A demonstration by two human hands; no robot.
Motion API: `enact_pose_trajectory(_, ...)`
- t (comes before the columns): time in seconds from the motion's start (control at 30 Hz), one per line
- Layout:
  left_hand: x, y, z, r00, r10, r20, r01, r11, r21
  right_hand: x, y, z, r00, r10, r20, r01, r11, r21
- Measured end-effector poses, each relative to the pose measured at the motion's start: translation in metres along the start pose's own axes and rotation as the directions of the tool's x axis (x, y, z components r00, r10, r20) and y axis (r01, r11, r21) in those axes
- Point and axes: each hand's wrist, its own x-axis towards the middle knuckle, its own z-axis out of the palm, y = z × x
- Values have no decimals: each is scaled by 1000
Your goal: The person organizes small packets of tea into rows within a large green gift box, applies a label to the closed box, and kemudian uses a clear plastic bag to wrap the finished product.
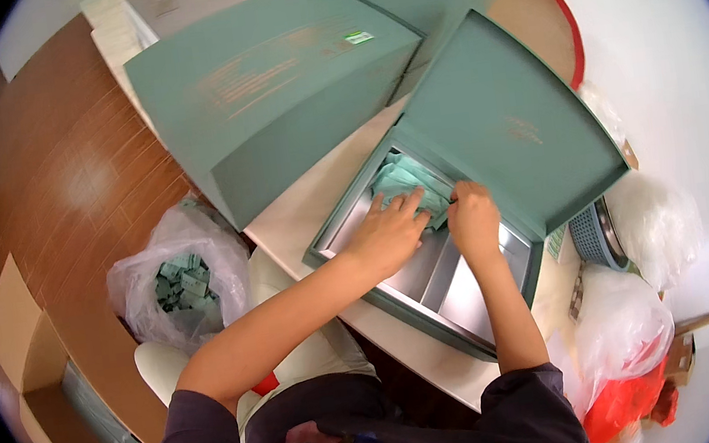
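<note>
One half-spread left hand (pixel 386 237) and one curled right hand (pixel 472 214), hold unclear, are touching green pieces (pixel 400 178) in one open box (pixel 520 130) on the worktop (pixel 291 222); wooden floor (pixel 78 171) is showing left.

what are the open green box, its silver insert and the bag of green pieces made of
Open green box: matte cardboard, probably, given its stiff, flat panels.
Silver insert: glossy, perhaps foil-faced board or plastic; bright reflections.
Bag: likely thin plastic, translucent and crinkled.
</note>
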Motion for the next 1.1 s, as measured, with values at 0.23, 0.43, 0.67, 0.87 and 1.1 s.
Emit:
enact_pose_trajectory(0.23, -21, -5, 4, 996, -48, -74, 36, 987, -155, -2, 1, -9, 998, -21, -59, 25, 998, 54)
enact_pose_trajectory(0.43, -109, -10, -59, 936, -2, -353, -180, 858, -480, -33, -109, -92, 984, -128, -123, 163, 925, 342)
enact_pose_trajectory(0.67, -324, -77, -32, 325, -850, -414, 121, 472, -874, -88, -297, -21, 804, -594, -31, 353, 434, 829)
enact_pose_trajectory(0.87, -441, -135, 5, -193, -968, -158, 158, 128, -979, -129, -456, 236, 301, -736, 607, -347, 508, 788)
enact_pose_trajectory(1.1, -498, -266, 19, -154, -988, 11, 480, -85, -873, -26, -553, 509, 197, -393, 898, -381, 814, 439)
